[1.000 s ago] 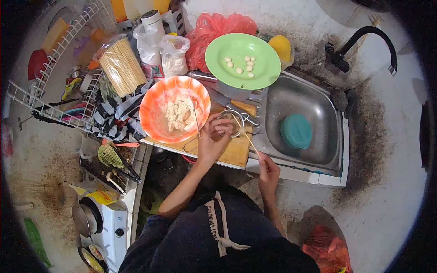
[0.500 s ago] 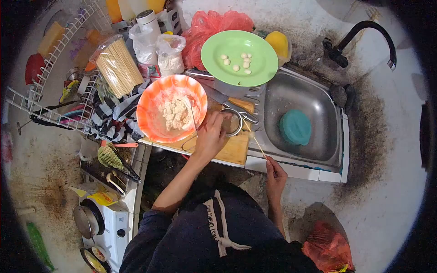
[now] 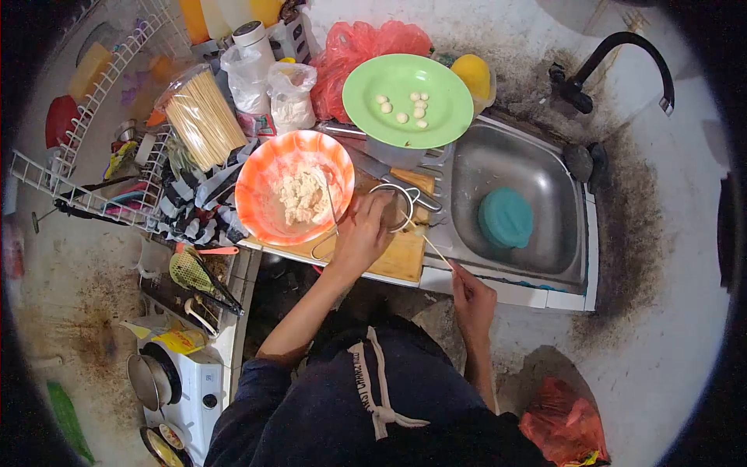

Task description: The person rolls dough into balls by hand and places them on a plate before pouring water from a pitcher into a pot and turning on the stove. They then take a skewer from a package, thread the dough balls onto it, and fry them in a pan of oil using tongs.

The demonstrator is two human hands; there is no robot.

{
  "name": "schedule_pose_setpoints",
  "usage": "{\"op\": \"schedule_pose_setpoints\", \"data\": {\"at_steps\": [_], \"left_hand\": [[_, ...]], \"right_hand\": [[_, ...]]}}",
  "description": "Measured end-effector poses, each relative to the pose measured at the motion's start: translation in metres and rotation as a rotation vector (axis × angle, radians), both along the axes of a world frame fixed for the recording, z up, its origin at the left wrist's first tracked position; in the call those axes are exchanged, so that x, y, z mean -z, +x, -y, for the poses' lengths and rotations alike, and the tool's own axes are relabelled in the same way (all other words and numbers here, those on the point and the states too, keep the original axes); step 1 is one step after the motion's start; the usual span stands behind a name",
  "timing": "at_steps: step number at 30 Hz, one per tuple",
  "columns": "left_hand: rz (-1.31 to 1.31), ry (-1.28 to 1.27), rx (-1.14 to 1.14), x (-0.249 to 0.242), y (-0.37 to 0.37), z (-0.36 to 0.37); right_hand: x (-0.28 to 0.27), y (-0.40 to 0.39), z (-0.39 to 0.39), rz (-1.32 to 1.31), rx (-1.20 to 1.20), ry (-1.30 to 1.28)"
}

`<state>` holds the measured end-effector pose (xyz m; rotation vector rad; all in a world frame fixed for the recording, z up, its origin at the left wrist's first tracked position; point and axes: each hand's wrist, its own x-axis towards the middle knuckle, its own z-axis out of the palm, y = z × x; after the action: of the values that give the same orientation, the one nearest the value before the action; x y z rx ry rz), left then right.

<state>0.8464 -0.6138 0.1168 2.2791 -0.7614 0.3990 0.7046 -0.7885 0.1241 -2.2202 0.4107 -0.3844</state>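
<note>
My left hand (image 3: 364,233) is closed at the left side of a small round strainer (image 3: 410,204) with a metal rim, held over the wooden cutting board (image 3: 401,261). Its fingertips are partly hidden. My right hand (image 3: 473,297) pinches a thin bamboo skewer (image 3: 440,255), whose far end reaches the strainer's rim. Left of the strainer is an orange-and-white bowl (image 3: 253,167) with lumpy pale dough (image 3: 302,194) and a spoon (image 3: 332,198) leaning inside. Behind the board, a green plate (image 3: 373,86) carries several small white balls (image 3: 420,113).
A knife (image 3: 373,165) lies behind the strainer. To the right is a steel sink (image 3: 537,167) with a teal container (image 3: 506,218) and black faucet (image 3: 634,39). Bagged skewers (image 3: 204,117), a flour bag (image 3: 292,93) and a dish rack (image 3: 70,187) stand left; a stove (image 3: 198,389) is lower left.
The skewer's tip has shifted left and down to the strainer's rim. My right hand has moved slightly right; my left hand stays nearly in place.
</note>
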Motion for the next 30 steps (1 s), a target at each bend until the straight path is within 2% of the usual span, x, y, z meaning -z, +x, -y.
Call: {"op": "schedule_pose_setpoints", "data": {"at_steps": [4,7,20,22,25,29,30], "left_hand": [[-0.041,0.036,-0.018,0.002,0.0,0.002],[-0.027,-0.012,-0.027,0.005,0.002,0.004],[-0.05,-0.057,-0.086,0.005,0.003,0.009],[0.043,-0.087,-0.077,0.009,0.01,0.011],[-0.068,-0.045,-0.057,-0.001,0.008,0.013],[-0.023,-0.087,-0.045,-0.003,0.011,0.014],[-0.048,-0.13,-0.034,-0.006,0.01,0.013]], "right_hand": [[-0.018,0.011,0.0,0.074,-0.104,-0.191],[-0.034,0.019,-0.001,0.005,-0.123,-0.341],[-0.059,0.033,0.0,-0.006,-0.221,-0.483],[-0.072,0.029,0.0,-0.115,-0.226,-0.505],[-0.071,0.021,0.01,-0.056,-0.145,-0.379],[-0.057,0.013,0.023,-0.047,-0.074,-0.236],[-0.048,0.012,0.025,0.01,-0.058,-0.117]]}}
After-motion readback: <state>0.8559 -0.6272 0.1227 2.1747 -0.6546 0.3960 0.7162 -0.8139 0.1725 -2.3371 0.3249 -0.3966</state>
